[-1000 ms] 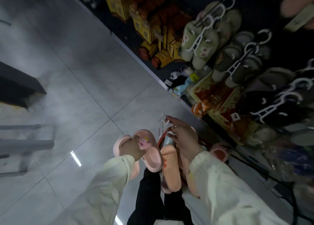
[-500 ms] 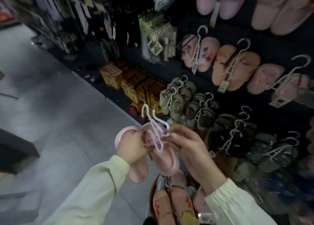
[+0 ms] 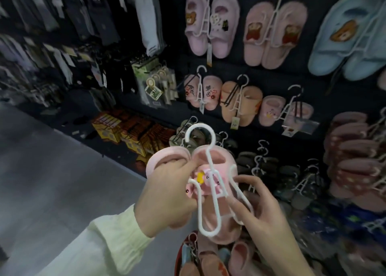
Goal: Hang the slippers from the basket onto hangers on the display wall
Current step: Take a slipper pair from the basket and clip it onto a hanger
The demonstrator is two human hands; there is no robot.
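The job is at the step of fitting a pair to its hanger, not yet at the wall. Just below centre, toward 6 o'clock, the left hand [image 3: 167, 194] grips the pink slippers [image 3: 165, 156], its fingers [image 3: 188, 165] curled round the pair and holding the two together. The white hanger [image 3: 211, 165] lies across their front, hook pointing to 12 o'clock. The right hand [image 3: 265, 215], at 5 o'clock, pinches the hanger's side arm between thumb and fingertips. More slippers sit in the basket [image 3: 177, 255] at 6 o'clock. The display wall [image 3: 319, 81] fills 12 to 3 o'clock, already carrying hung pairs [image 3: 240, 102]. Next, I judge, the hanger's arms must seat inside both straps; then the hook goes up to a free peg.
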